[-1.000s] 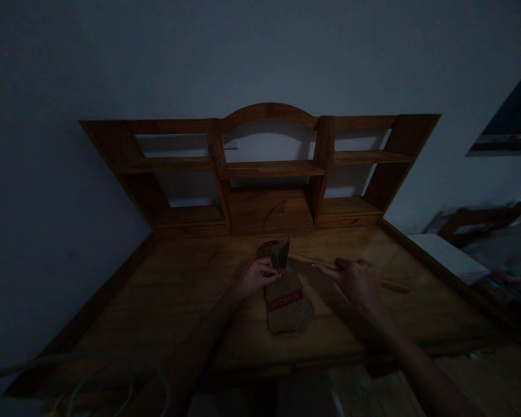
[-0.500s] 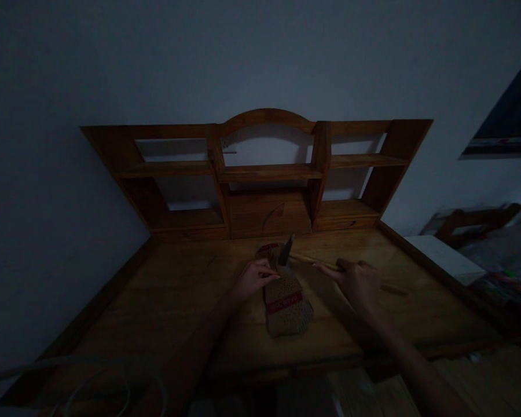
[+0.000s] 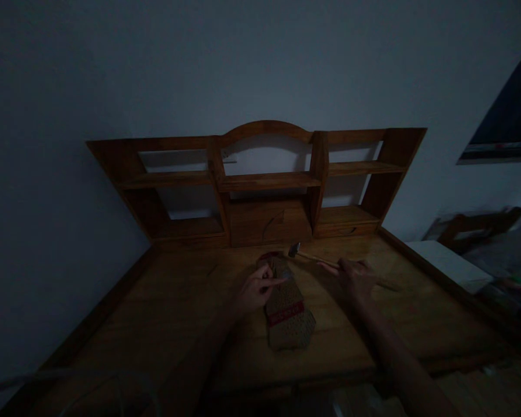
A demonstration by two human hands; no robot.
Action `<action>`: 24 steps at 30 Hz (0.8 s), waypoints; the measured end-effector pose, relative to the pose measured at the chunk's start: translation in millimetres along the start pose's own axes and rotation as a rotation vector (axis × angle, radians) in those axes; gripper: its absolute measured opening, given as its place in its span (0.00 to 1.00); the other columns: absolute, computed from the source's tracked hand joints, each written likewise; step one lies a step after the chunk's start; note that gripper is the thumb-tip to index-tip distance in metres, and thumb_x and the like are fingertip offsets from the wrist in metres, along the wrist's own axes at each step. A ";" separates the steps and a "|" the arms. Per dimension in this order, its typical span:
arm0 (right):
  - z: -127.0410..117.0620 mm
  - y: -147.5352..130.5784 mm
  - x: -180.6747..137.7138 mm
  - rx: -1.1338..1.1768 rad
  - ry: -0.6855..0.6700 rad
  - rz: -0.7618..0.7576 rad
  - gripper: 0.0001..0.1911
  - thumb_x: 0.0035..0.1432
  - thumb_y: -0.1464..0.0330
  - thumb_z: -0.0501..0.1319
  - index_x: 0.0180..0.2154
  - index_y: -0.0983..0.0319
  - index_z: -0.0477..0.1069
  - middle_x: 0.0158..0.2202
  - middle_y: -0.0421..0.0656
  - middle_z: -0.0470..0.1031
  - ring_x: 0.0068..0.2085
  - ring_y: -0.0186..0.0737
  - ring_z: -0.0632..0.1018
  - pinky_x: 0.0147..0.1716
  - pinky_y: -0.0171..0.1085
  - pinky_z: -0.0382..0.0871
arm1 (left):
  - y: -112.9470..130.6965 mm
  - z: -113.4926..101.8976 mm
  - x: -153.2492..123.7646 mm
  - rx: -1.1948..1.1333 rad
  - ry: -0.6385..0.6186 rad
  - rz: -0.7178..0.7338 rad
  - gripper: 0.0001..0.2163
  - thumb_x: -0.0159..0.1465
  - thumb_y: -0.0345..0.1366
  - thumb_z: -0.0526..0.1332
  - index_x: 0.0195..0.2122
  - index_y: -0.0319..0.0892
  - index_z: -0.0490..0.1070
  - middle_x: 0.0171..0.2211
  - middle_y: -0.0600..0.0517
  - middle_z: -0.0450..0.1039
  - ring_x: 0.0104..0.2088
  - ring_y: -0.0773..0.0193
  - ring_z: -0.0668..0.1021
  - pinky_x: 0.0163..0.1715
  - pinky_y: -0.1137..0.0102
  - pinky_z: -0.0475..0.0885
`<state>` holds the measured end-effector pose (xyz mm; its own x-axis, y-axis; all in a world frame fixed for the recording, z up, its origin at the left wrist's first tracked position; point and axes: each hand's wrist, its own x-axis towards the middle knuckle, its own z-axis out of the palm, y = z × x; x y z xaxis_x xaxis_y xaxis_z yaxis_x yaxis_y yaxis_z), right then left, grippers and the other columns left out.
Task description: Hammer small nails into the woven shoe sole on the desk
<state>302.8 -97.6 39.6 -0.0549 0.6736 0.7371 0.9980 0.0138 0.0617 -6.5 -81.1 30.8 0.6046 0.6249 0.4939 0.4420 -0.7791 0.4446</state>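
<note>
A piece of brown cardboard [image 3: 289, 327] with dark specks and a red printed band lies on the wooden desk. Over its upper part is my left hand [image 3: 255, 288], index finger stretched across the cardboard and the other fingers partly curled. I see nothing held in it, though the light is dim. My right hand [image 3: 355, 279] grips the wooden handle of a hammer [image 3: 294, 249], index finger laid along the handle. The hammer's head is just right of the cardboard's far end, held above the desk.
A wooden shelf unit [image 3: 264, 184] stands along the back of the desk [image 3: 186, 301], against the wall. A small thin dark object [image 3: 212, 269] lies left of the cardboard. To the right are a white surface [image 3: 449, 263] and a wooden chair back [image 3: 477, 223].
The hammer head has moved off the cardboard to its right and turned. My left hand's pinched fingers have come apart, with the index finger now stretched out. The view has tilted slightly.
</note>
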 end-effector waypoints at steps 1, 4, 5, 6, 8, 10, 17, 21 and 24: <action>0.2 0.1 -1.6 0.004 -0.004 -0.036 0.24 0.58 0.52 0.54 0.21 0.63 0.70 0.20 0.44 0.74 0.24 0.36 0.71 0.32 0.35 0.53 | -0.6 1.4 -0.2 0.007 -0.013 0.007 0.20 0.60 0.25 0.54 0.50 0.53 0.71 0.33 0.52 0.62 0.35 0.68 0.68 0.33 0.74 0.65; -2.0 -1.6 -3.6 0.022 -0.003 -0.102 0.23 0.59 0.54 0.54 0.22 0.64 0.70 0.20 0.44 0.73 0.23 0.35 0.71 0.33 0.35 0.53 | -0.7 1.6 -1.4 0.009 -0.025 -0.001 0.19 0.61 0.26 0.54 0.49 0.53 0.72 0.33 0.51 0.62 0.34 0.68 0.68 0.32 0.74 0.64; -2.7 -2.5 -3.7 0.026 0.003 -0.107 0.23 0.59 0.54 0.54 0.22 0.64 0.70 0.20 0.44 0.73 0.23 0.35 0.71 0.33 0.35 0.53 | -0.6 0.9 -1.8 0.008 -0.023 -0.005 0.19 0.61 0.26 0.53 0.49 0.53 0.72 0.33 0.51 0.62 0.34 0.68 0.68 0.32 0.74 0.64; -3.1 -3.3 -3.8 0.029 0.005 -0.112 0.23 0.58 0.53 0.54 0.22 0.64 0.70 0.20 0.44 0.73 0.23 0.35 0.71 0.34 0.35 0.53 | -0.8 0.3 -2.1 0.007 -0.020 -0.006 0.19 0.61 0.26 0.53 0.50 0.53 0.71 0.33 0.51 0.63 0.34 0.68 0.68 0.32 0.74 0.64; -2.6 -4.3 -4.2 0.023 0.006 -0.107 0.24 0.58 0.52 0.54 0.21 0.64 0.69 0.20 0.44 0.73 0.24 0.35 0.71 0.34 0.35 0.53 | -1.7 -0.4 -2.2 0.002 -0.014 -0.004 0.19 0.61 0.26 0.53 0.50 0.53 0.71 0.33 0.51 0.63 0.34 0.68 0.68 0.33 0.74 0.64; -1.1 -4.2 -5.0 0.015 -0.005 -0.100 0.24 0.58 0.52 0.54 0.22 0.64 0.70 0.20 0.45 0.73 0.24 0.35 0.72 0.34 0.35 0.53 | -2.6 0.0 -1.9 -0.006 -0.016 0.000 0.19 0.61 0.27 0.54 0.49 0.53 0.72 0.33 0.51 0.63 0.34 0.68 0.68 0.33 0.74 0.64; 1.4 -1.1 -6.8 -0.026 -0.038 -0.062 0.23 0.58 0.53 0.54 0.23 0.64 0.70 0.21 0.45 0.74 0.25 0.37 0.72 0.34 0.36 0.52 | 2.1 -3.9 -0.9 0.002 0.018 -0.080 0.22 0.61 0.26 0.53 0.55 0.51 0.66 0.34 0.51 0.63 0.34 0.68 0.69 0.33 0.74 0.65; -0.4 -1.2 -6.8 -0.020 -0.065 -0.068 0.22 0.58 0.54 0.55 0.23 0.64 0.70 0.22 0.45 0.75 0.26 0.37 0.73 0.34 0.37 0.53 | -1.6 -8.0 -1.7 0.048 0.021 -0.098 0.23 0.59 0.24 0.53 0.53 0.52 0.68 0.35 0.51 0.63 0.35 0.67 0.68 0.34 0.73 0.65; -0.6 -2.1 -6.9 -0.016 -0.067 -0.074 0.22 0.58 0.54 0.55 0.23 0.64 0.69 0.22 0.45 0.75 0.26 0.37 0.73 0.35 0.37 0.53 | -5.5 -7.6 -2.1 0.066 -0.002 -0.083 0.24 0.59 0.23 0.53 0.53 0.53 0.69 0.34 0.52 0.62 0.35 0.67 0.68 0.34 0.73 0.65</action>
<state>301.1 -102.7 34.8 -0.1262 0.7189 0.6836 0.9906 0.0542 0.1259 -15.3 -77.8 33.0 0.5659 0.6870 0.4558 0.5328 -0.7266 0.4338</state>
